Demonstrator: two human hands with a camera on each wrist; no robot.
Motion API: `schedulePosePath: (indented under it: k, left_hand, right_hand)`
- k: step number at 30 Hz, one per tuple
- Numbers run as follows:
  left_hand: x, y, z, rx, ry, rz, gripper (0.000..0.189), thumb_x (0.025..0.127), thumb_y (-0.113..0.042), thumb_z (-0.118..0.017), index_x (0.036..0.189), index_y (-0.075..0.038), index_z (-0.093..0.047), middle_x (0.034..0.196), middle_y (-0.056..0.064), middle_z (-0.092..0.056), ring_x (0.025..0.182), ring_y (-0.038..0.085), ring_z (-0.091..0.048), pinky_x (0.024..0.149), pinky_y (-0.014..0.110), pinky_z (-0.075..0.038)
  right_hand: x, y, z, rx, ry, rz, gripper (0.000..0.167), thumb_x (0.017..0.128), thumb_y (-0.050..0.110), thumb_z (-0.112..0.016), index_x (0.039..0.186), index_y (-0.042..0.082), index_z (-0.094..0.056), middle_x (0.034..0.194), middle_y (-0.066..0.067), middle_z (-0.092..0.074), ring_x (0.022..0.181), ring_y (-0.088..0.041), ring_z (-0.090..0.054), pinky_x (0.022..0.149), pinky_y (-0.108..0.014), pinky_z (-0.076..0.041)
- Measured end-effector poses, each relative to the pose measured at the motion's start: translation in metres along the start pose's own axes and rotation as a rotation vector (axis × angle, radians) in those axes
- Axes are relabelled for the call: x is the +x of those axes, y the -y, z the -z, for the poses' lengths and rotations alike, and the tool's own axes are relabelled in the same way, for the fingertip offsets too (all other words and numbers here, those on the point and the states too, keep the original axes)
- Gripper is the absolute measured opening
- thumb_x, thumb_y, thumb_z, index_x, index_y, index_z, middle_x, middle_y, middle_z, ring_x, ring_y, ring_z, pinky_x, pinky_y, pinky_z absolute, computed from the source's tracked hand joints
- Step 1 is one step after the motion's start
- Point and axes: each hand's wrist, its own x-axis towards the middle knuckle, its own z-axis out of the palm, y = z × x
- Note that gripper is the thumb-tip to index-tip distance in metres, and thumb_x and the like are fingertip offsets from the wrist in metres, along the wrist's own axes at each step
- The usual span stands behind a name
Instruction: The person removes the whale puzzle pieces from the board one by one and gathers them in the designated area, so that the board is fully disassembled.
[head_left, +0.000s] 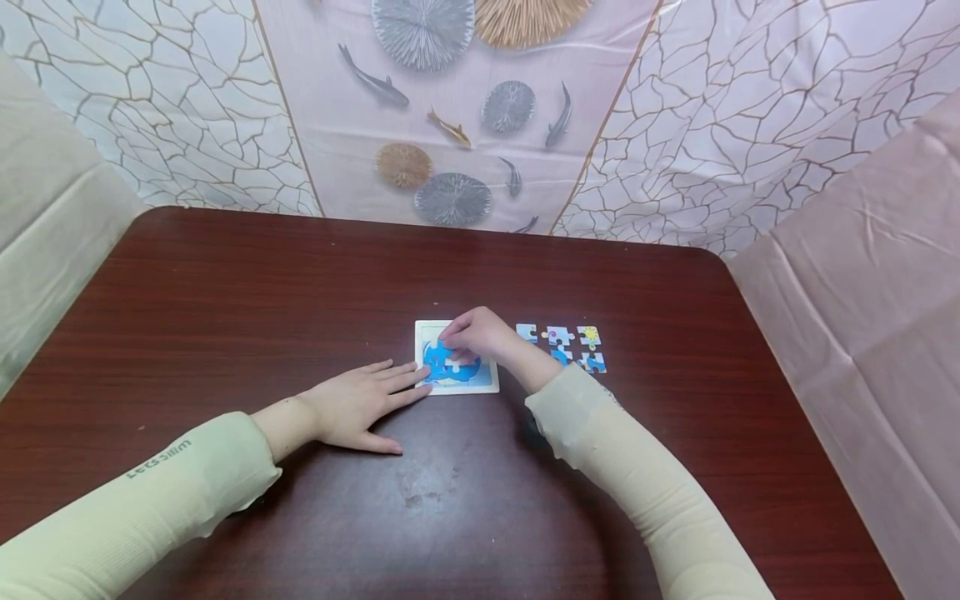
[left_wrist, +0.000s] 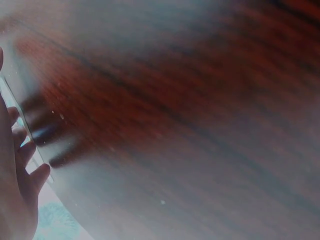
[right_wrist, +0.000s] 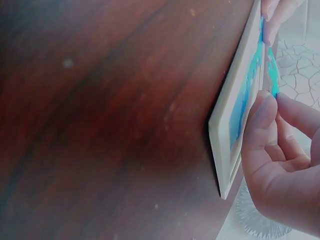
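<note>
A white-framed jigsaw puzzle [head_left: 486, 388] with a blue picture lies on the dark wooden table, partly filled with pieces. My left hand [head_left: 360, 404] is spread flat, its fingertips resting on the frame's left edge. Above the frame, my right hand [head_left: 480, 337] pinches a blue puzzle piece [right_wrist: 272, 72] between thumb and index finger. In the right wrist view the piece is tilted, just off the puzzle's surface. The right hand covers the upper right part of the puzzle in the head view. In the left wrist view only part of the left hand [left_wrist: 20, 165] shows.
Several loose puzzle pieces [head_left: 558, 336] lie to the right of the frame, one with a yellow sun [head_left: 589, 335]. The brown table [head_left: 285, 275] reaches back to a patterned cloth [head_left: 450, 100], with pale cloth hanging at both sides.
</note>
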Motion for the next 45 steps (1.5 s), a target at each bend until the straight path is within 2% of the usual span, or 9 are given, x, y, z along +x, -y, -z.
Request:
schedulePosePath:
  k: [10,17,22,29,36,45]
  left_hand:
    - [0.000,-0.001,0.000,0.003,0.004,0.006,0.081,0.086,-0.064,-0.048,0.148,-0.014,-0.029,0.156,0.007,-0.024,0.143,0.024,-0.024,0.114,0.046,-0.026]
    - [0.001,-0.001,-0.001,-0.004,-0.005,0.000,0.081,0.086,-0.063,-0.048,0.148,-0.014,-0.030,0.155,0.007,-0.024,0.143,0.024,-0.024,0.114,0.046,-0.026]
    - [0.001,0.000,0.000,-0.008,0.002,0.003,0.081,0.086,-0.063,-0.048,0.148,-0.014,-0.029,0.156,0.007,-0.023,0.143,0.023,-0.023,0.115,0.045,-0.025]
    - [0.001,0.000,0.000,0.007,-0.020,-0.012,0.080,0.086,-0.063,-0.048,0.146,-0.013,-0.033,0.154,0.009,-0.026,0.142,0.025,-0.027,0.113,0.046,-0.027]
    - [0.001,0.000,0.001,0.009,-0.007,-0.005,0.080,0.086,-0.063,-0.048,0.147,-0.014,-0.031,0.155,0.007,-0.024,0.143,0.024,-0.024,0.114,0.045,-0.026]
    - [0.000,0.000,-0.001,0.013,-0.011,-0.003,0.080,0.087,-0.063,-0.047,0.148,-0.014,-0.030,0.156,0.007,-0.023,0.143,0.024,-0.024,0.115,0.045,-0.025]
  right_hand:
    - [-0.001,-0.006,0.010,0.001,-0.008,0.002,0.022,0.087,0.016,-0.065,0.104,0.003,-0.071,0.088,-0.013,-0.071,0.061,-0.011,-0.063,0.062,-0.024,-0.056]
    - [-0.004,-0.013,0.024,-0.014,0.010,0.000,0.021,0.088,0.018,-0.065,0.104,0.006,-0.070,0.095,-0.012,-0.070,0.071,-0.015,-0.065,0.066,-0.025,-0.056]
    - [-0.006,-0.019,0.036,-0.006,0.008,-0.017,0.021,0.088,0.016,-0.064,0.105,0.005,-0.069,0.097,-0.011,-0.069,0.073,-0.015,-0.063,0.064,-0.024,-0.054]
    - [-0.012,-0.025,0.050,0.008,-0.015,-0.042,0.022,0.088,0.015,-0.064,0.107,0.004,-0.068,0.084,-0.007,-0.068,0.070,-0.015,-0.061,0.062,-0.023,-0.053]
    - [-0.019,-0.036,0.061,-0.007,-0.026,-0.047,0.023,0.088,0.016,-0.064,0.106,0.003,-0.068,0.076,-0.004,-0.065,0.067,-0.014,-0.060,0.063,-0.023,-0.055]
    - [-0.029,-0.052,0.073,-0.038,-0.051,-0.065,0.024,0.089,0.019,-0.064,0.107,0.005,-0.068,0.087,-0.008,-0.066,0.072,-0.017,-0.061,0.067,-0.026,-0.056]
